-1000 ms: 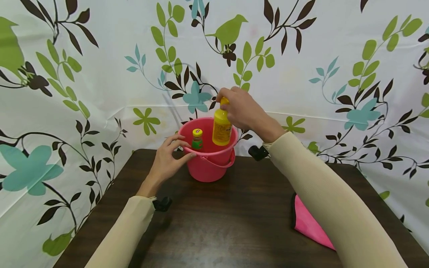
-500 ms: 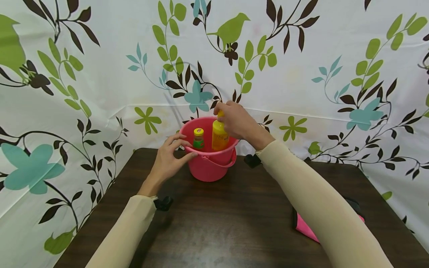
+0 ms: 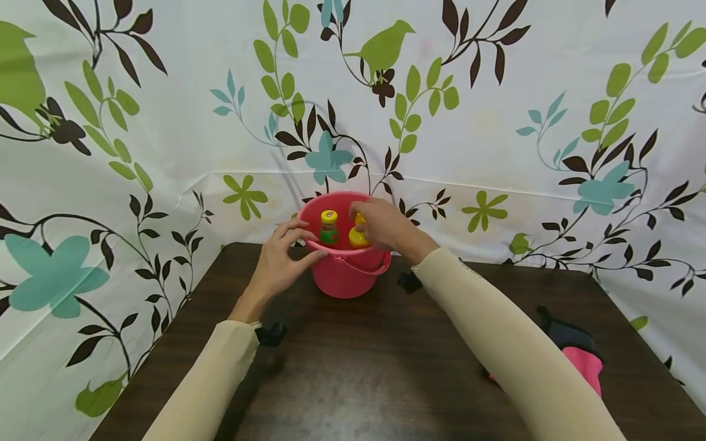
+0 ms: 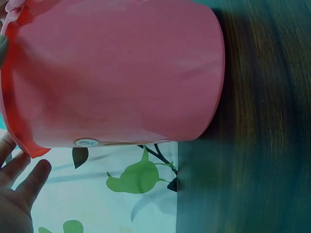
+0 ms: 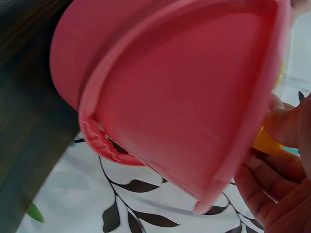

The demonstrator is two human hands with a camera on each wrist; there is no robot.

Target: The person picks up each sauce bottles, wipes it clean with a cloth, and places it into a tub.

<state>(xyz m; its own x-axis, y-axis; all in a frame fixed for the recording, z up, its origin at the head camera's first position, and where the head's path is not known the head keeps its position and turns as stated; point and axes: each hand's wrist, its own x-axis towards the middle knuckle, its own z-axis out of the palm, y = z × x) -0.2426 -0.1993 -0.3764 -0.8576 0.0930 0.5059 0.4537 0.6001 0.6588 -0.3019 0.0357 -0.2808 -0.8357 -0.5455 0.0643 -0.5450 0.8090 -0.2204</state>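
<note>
A pink bucket (image 3: pixel 344 275) stands upright at the back of the table. My left hand (image 3: pixel 281 260) holds its left rim, thumb toward the front and fingers further back; in the left wrist view the fingers (image 4: pixel 36 177) lie at the rim. My right hand (image 3: pixel 388 226) reaches over the right rim and grips a yellow bottle (image 3: pixel 358 237) by its top, the lower part hidden inside the bucket. In the right wrist view the bottle's yellow cap (image 5: pixel 266 141) shows between thumb and fingers. A small jar with a yellow lid (image 3: pixel 328 228) and green label stands inside, to the left.
A pink and black cloth item (image 3: pixel 581 361) lies on the right of the dark wooden table (image 3: pixel 353 380), partly behind my right sleeve. The bucket's handle (image 3: pixel 380 266) hangs down at its front right. A patterned sheet (image 3: pixel 182 122) rises behind the table.
My right hand has lowered the yellow bottle from above the rim down into the bucket. My left hand has stayed on the rim. More of the pink and black item now shows.
</note>
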